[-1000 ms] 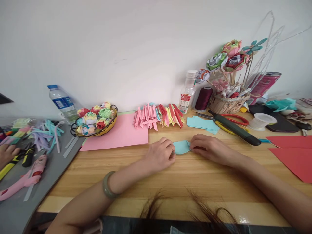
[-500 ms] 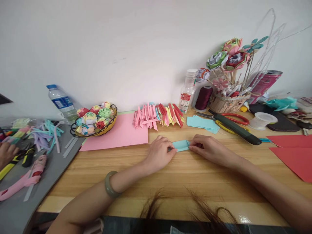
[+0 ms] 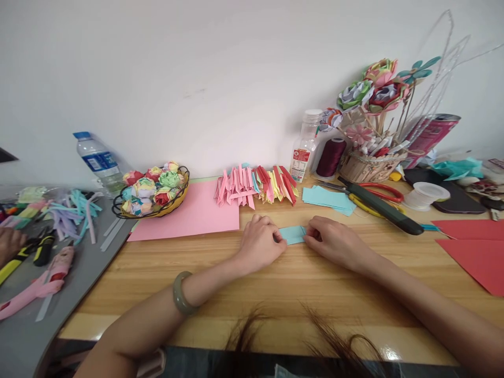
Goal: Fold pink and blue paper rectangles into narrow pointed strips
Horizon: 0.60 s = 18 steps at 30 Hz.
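A small strip of light-blue paper [image 3: 293, 234] with a crease near its right end lies low over the wooden table, stretched between my two hands. My left hand [image 3: 262, 241] pinches its left end, thumb and fingers together. At the right end, my right hand [image 3: 328, 239] grips the strip with curled fingers. Just beyond it lies a stack of light-blue paper slips [image 3: 326, 199]. Folded pink, red and yellow paper pieces [image 3: 252, 185] stand in a row behind my left hand.
Pink paper sheets [image 3: 200, 215] and a basket of paper flowers [image 3: 173, 207] lie left. A utility knife [image 3: 381, 205], scissors [image 3: 360, 199], thread spool [image 3: 331, 157] and red paper [image 3: 472, 262] are on the right. At far left, another person's hand [image 3: 10, 244] is near pliers and a pink glue gun [image 3: 43, 289].
The fold at the strip's right end lies flatter now. Both hands keep hold of the strip, and the view has shifted slightly.
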Each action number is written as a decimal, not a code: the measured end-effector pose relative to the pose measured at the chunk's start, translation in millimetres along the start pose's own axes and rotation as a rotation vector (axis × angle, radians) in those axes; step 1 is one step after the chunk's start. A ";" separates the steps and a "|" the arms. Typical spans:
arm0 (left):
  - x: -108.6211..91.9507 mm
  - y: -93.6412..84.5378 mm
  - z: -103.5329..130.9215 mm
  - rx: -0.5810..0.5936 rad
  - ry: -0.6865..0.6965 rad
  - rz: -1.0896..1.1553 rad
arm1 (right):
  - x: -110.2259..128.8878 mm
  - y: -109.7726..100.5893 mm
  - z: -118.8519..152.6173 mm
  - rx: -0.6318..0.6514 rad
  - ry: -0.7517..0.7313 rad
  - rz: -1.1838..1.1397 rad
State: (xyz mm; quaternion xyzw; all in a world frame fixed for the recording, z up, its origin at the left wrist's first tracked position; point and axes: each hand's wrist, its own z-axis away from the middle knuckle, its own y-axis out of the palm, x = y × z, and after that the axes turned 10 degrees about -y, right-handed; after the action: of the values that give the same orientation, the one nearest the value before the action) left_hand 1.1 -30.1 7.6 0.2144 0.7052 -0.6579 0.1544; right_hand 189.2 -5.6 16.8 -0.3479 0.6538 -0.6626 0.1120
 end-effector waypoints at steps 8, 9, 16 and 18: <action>1.5 0.7 -0.7 0.007 0.002 0.000 | -2.4 3.6 0.5 0.002 -0.056 0.061; 1.1 0.0 -0.8 0.011 0.003 -0.002 | -2.7 3.9 0.8 0.001 -0.059 0.072; 0.4 -1.5 -0.9 0.036 0.007 -0.025 | 0.9 -1.0 0.0 0.055 0.024 0.150; 0.6 -1.6 0.4 0.028 0.015 -0.054 | 0.6 -2.1 -0.2 0.062 0.054 0.154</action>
State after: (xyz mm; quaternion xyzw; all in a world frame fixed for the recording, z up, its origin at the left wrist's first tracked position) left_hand -0.2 -30.5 8.7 0.2024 0.7026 -0.6700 0.1282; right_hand 189.3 -5.5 19.0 -0.2750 0.6605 -0.6811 0.1553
